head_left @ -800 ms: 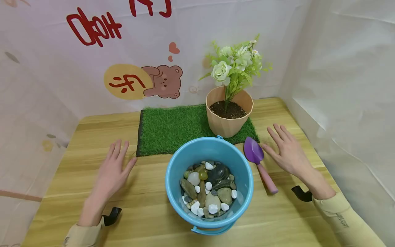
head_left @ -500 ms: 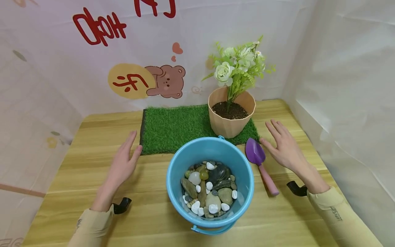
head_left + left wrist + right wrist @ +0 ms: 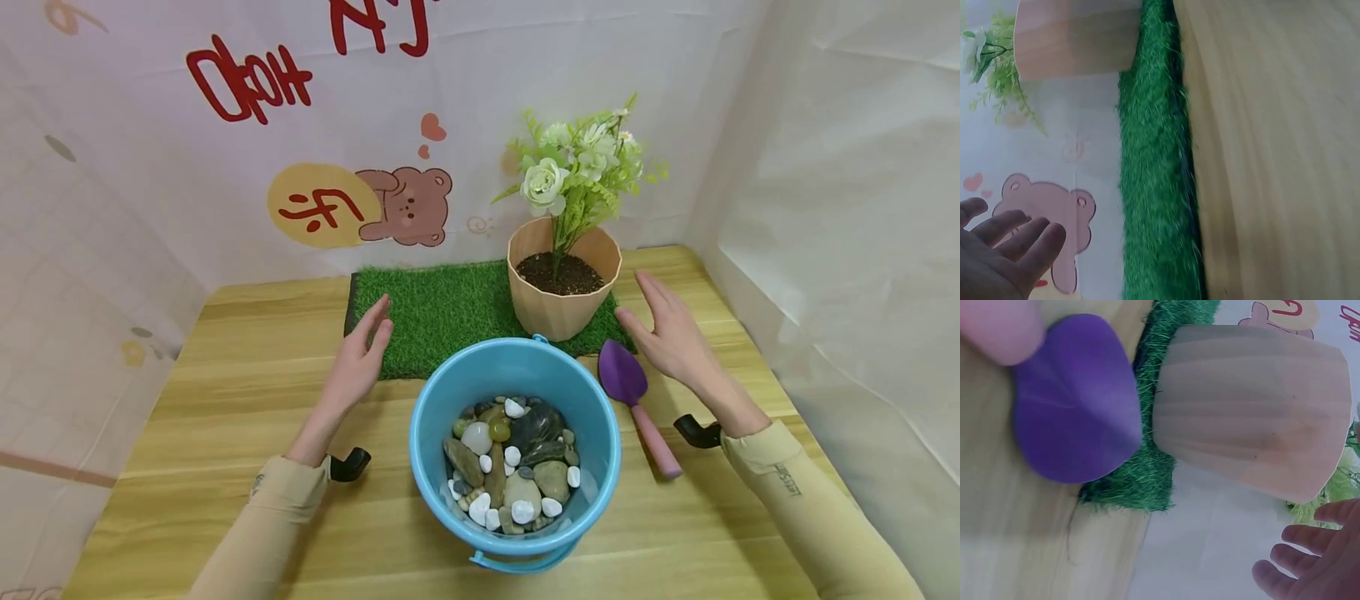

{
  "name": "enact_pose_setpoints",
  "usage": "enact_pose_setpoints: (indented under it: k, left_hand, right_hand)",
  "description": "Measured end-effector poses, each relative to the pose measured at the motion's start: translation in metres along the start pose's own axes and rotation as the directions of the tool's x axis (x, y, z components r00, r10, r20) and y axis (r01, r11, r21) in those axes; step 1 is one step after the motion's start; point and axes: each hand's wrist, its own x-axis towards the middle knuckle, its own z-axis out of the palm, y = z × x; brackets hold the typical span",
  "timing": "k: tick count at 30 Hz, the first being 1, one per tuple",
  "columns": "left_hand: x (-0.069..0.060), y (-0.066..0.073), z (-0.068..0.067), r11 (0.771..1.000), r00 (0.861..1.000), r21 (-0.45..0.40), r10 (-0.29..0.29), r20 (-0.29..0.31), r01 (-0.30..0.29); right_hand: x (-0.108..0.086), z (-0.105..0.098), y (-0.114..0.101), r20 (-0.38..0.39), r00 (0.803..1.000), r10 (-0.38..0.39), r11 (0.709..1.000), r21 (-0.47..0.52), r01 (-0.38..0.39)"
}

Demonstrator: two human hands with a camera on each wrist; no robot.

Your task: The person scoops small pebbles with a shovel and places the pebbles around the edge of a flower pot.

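Observation:
A peach flowerpot (image 3: pixel 555 315) with dark soil and white flowers (image 3: pixel 544 185) stands on the right end of a green turf mat (image 3: pixel 435 317). In front of it is a blue bucket (image 3: pixel 517 358) holding pebbles (image 3: pixel 551 479) of several colours. My left hand (image 3: pixel 356 367), fingers extended, is over the mat's left front corner and holds nothing. To the right of the pot my right hand (image 3: pixel 670 337) is raised with straight fingers, also holding nothing. Near it a trowel (image 3: pixel 622 373) with purple blade and pink handle lies on the table, right of the bucket.
The wooden table (image 3: pixel 240 367) extends left of the mat and along the front. White cloth walls (image 3: pixel 847 208) enclose the back and both sides. A printed bear (image 3: pixel 412 207) decorates the back cloth.
My left hand has moved right and away from me, reaching over the mat's edge. My right hand has shifted forward and left, closer to the flowerpot. Both remain without anything held.

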Motion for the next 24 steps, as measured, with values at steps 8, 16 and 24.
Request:
enact_pose_setpoints:
  k: [8, 16, 24]
  left_hand:
    - [0.029, 0.012, 0.013, 0.996, 1.000, -0.089, 0.008, 0.006, -0.007]
    - [0.058, 0.024, 0.029, 0.988, 1.000, -0.156, 0.015, 0.021, -0.012]
    - [0.086, 0.042, 0.048, 0.987, 0.996, -0.159, 0.038, 0.087, -0.024]
  right_hand:
    - [0.018, 0.003, -0.007, -0.030, 1.000, -0.008, 0.999, 0.044, 0.009]
    - [0.032, 0.005, -0.008, -0.020, 1.000, 0.016, 0.995, 0.097, -0.014]
    - [0.046, 0.009, -0.011, 0.002, 1.000, 0.026, 0.988, 0.150, -0.026]
